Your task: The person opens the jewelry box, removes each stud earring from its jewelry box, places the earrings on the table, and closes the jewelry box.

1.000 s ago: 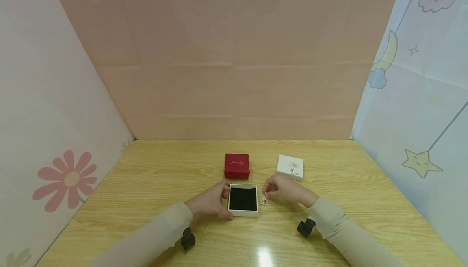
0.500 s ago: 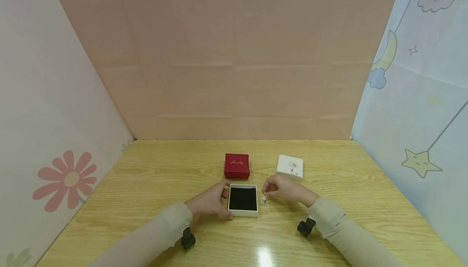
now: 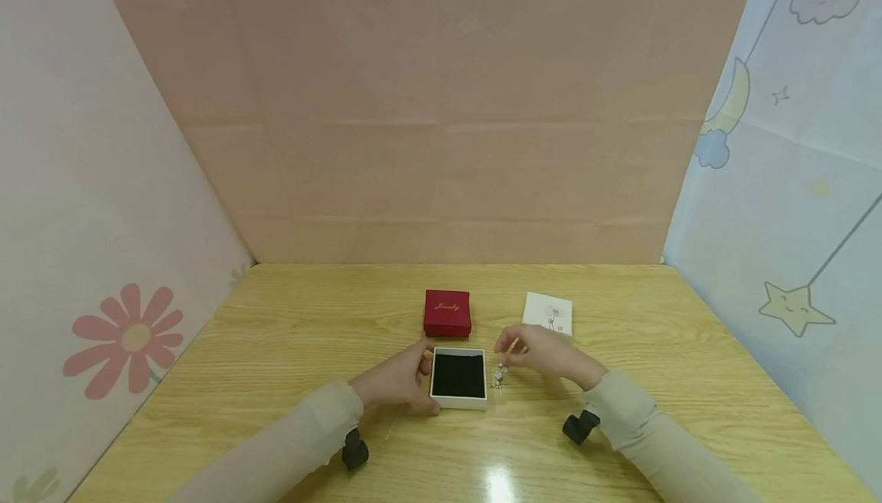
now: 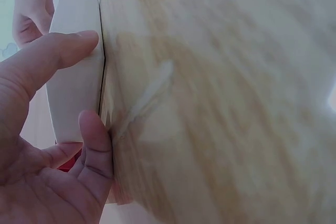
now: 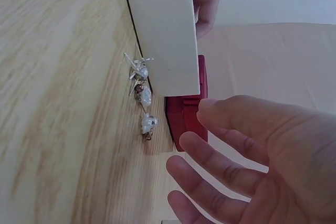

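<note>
An open white box bottom with a black pad inside lies on the table. My left hand grips its left side; in the left wrist view the thumb lies on the near wall. Just right of the box rests a small beaded piece of jewelry with clear beads, a dark bead and thin silvery prongs. My right hand is beside and slightly beyond it. In the right wrist view its fingers are loosely bent and apart, holding nothing.
A red box with gold lettering stands behind the white box bottom. A white lid with a flower print lies at the back right, partly behind my right hand. A thin, pale strip is on the wood near my left hand.
My right hand has let go of the beaded jewelry and moved slightly up and to the right, its fingers loosening. The jewelry stays beside the box. My left hand keeps its grip.
</note>
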`<action>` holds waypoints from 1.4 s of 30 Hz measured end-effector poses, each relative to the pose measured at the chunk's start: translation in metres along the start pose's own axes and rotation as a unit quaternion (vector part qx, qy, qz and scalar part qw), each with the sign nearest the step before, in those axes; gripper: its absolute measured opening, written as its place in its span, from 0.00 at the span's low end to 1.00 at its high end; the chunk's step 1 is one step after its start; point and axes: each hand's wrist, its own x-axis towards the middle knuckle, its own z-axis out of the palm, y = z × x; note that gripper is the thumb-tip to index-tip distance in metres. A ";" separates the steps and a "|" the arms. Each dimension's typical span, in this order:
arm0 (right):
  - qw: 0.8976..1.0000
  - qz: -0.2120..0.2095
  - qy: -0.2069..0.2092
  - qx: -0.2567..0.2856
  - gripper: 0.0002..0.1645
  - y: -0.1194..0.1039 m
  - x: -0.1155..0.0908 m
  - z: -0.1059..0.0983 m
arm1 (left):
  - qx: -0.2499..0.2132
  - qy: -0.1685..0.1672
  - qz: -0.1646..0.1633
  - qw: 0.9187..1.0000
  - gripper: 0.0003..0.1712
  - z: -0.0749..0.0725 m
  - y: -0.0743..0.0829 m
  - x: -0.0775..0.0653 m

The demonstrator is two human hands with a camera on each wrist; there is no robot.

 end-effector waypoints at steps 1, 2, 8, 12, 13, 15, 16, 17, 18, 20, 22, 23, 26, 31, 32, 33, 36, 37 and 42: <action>1.000 -0.001 0.001 0.000 0.07 0.000 0.000 0.000 | -0.003 0.000 0.001 1.000 0.50 0.000 0.000 0.000; 1.000 -0.002 0.001 0.000 0.06 0.000 0.000 0.000 | -0.007 -0.001 0.003 1.000 0.50 0.000 -0.001 0.000; 1.000 0.001 0.001 0.002 0.06 0.001 -0.001 -0.001 | -0.027 -0.010 0.004 1.000 0.49 -0.005 -0.003 -0.003; 1.000 -0.001 0.004 0.000 0.07 0.002 -0.002 -0.001 | -0.043 -0.009 0.007 0.999 0.49 -0.014 0.003 -0.006; 1.000 -0.002 0.005 0.001 0.07 0.003 -0.002 -0.001 | -0.047 -0.008 0.010 0.999 0.49 -0.017 0.006 -0.006; 1.000 -0.002 0.008 0.001 0.06 0.004 -0.002 -0.001 | -0.054 -0.004 0.014 0.998 0.48 -0.022 0.013 -0.005; 1.000 -0.002 0.010 0.002 0.06 0.004 -0.002 -0.001 | -0.060 -0.003 0.017 0.998 0.48 -0.024 0.016 -0.005; 1.000 -0.002 0.011 0.002 0.06 0.005 -0.001 -0.001 | -0.065 -0.002 0.020 0.998 0.48 -0.026 0.020 -0.004; 1.000 0.000 0.011 0.002 0.06 0.006 -0.001 -0.001 | -0.071 0.000 0.024 0.997 0.47 -0.029 0.024 -0.003; 1.000 0.006 0.010 0.000 0.05 0.007 -0.001 -0.001 | -0.077 0.004 0.033 0.996 0.47 -0.034 0.033 -0.001; 1.000 0.006 0.009 -0.004 0.05 0.008 -0.001 0.000 | -0.086 0.008 0.046 0.995 0.47 -0.038 0.042 0.001; 1.000 0.005 0.009 -0.006 0.05 0.009 -0.001 0.000 | -0.087 0.010 0.052 0.995 0.47 -0.040 0.046 0.002; 1.000 0.003 0.012 -0.016 0.05 0.010 0.001 0.000 | -0.083 0.018 0.064 0.994 0.47 -0.045 0.056 0.005; 1.000 0.011 0.014 -0.025 0.04 0.008 0.002 0.000 | -0.074 0.027 0.060 0.995 0.49 -0.046 0.064 0.010; 1.000 0.016 0.013 -0.022 0.04 0.007 0.002 0.000 | -0.073 0.028 0.058 0.995 0.49 -0.045 0.064 0.010; 0.999 0.022 0.012 -0.021 0.04 0.007 0.002 0.000 | -0.075 0.027 0.058 0.995 0.48 -0.045 0.065 0.011; 0.999 0.031 0.010 -0.016 0.06 0.006 0.002 -0.001 | -0.080 0.025 0.056 0.995 0.46 -0.043 0.066 0.012; 0.999 0.029 0.009 -0.015 0.06 0.007 0.003 -0.002 | -0.082 0.023 0.057 0.995 0.45 -0.042 0.066 0.013; 0.999 -0.012 0.025 -0.021 0.04 0.011 0.002 -0.007 | -0.087 0.024 0.051 0.995 0.45 -0.041 0.067 0.013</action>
